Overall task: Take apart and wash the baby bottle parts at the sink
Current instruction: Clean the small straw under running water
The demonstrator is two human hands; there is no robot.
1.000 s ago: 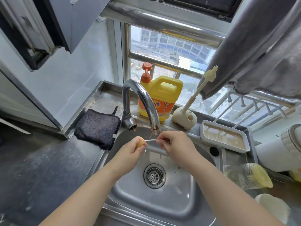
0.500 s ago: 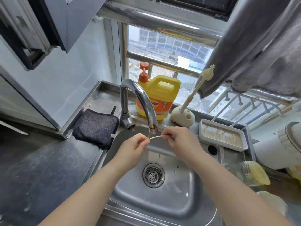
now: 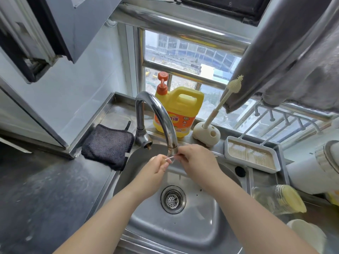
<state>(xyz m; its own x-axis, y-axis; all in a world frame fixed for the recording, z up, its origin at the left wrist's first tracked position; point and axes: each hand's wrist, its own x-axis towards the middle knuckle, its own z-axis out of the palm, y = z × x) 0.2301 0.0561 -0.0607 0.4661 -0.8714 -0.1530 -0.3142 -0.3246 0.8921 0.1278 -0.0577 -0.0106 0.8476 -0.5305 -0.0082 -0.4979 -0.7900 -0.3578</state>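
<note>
1. Sink (image 3: 198, 233) basin nearest, strainer drain (image 3: 173, 199) mid-bowl, right under the hands.
2. Left hand (image 3: 156, 167) pinches one end of a thin white straw-like part (image 3: 170, 158); right hand (image 3: 199, 162) pinches the other end. Both hold it w/ fingertips, just under the faucet (image 3: 161, 116) spout. Water flow: faint, can't tell for sure.
3. Risk: part is thin and prob. wet, so a loose pinch could drop it straight onto the drain. Pulling the ends apart too hard could bend or kink it.
4. Right of the sink: clear bottle (image 3: 275, 200) lying on its side on the table, well apart from the hands. An elbow swing could roll it.
5. Further back: dish soap jug (image 3: 178, 112), bottle brush (image 3: 220, 103) in its stand, dark cloth (image 3: 108, 145).
</note>
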